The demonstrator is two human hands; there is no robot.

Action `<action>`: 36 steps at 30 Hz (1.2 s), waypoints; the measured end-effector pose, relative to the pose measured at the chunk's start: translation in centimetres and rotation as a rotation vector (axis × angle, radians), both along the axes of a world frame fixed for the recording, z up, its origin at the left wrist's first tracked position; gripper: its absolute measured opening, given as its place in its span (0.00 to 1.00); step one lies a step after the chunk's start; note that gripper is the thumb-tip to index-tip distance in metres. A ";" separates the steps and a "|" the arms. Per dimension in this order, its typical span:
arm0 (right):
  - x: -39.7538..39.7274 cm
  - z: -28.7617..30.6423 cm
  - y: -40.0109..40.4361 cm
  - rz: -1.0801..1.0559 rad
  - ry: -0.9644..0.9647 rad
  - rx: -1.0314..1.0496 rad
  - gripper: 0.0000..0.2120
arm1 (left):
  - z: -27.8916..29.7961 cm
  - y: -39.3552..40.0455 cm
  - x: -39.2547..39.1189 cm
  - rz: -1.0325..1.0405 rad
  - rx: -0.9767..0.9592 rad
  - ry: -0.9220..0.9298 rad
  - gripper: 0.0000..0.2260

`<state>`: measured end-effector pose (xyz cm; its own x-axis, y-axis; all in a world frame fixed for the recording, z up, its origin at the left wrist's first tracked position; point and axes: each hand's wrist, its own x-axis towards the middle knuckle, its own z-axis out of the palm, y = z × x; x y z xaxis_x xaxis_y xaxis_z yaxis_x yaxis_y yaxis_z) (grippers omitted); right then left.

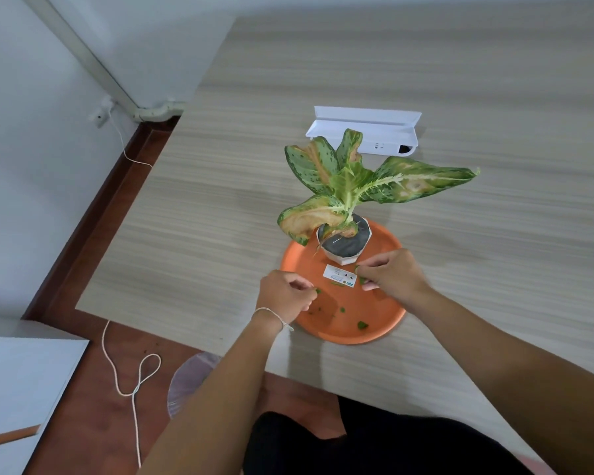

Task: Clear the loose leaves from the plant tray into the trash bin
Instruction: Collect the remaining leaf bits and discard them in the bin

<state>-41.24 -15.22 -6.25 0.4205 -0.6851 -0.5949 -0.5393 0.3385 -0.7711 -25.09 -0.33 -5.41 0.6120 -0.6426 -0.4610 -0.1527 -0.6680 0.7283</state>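
An orange round tray [384,322] lies near the table's front edge, with a potted plant [343,186] standing at its far side. Small green leaf bits [362,325] are scattered on the tray floor. My left hand [283,296] hovers over the tray's left rim, its fingertips pinched on a green leaf piece [318,291]. My right hand [391,272] is over the tray's middle, in front of the pot, its fingers pinched on another leaf bit [357,269]. The trash bin [186,382], lined with a clear bag, stands on the floor under the table's edge, partly hidden by my left arm.
A white label [340,275] lies on the tray. A white power strip box [367,132] sits on the table behind the plant. A white cord [131,371] loops on the floor at the left, near a white cabinet [24,389]. My legs are under the table's front edge.
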 end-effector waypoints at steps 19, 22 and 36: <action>20.0 -0.5 22.2 0.683 -0.095 -0.131 0.02 | -1.0 28.8 9.4 0.708 -0.040 0.002 0.04; 24.3 -1.2 29.0 0.784 -0.087 -0.166 0.02 | -2.8 36.9 11.1 0.801 0.024 -0.004 0.03; 34.3 -17.2 46.2 1.023 0.130 -0.225 0.01 | -14.9 49.4 18.3 0.744 0.188 0.072 0.11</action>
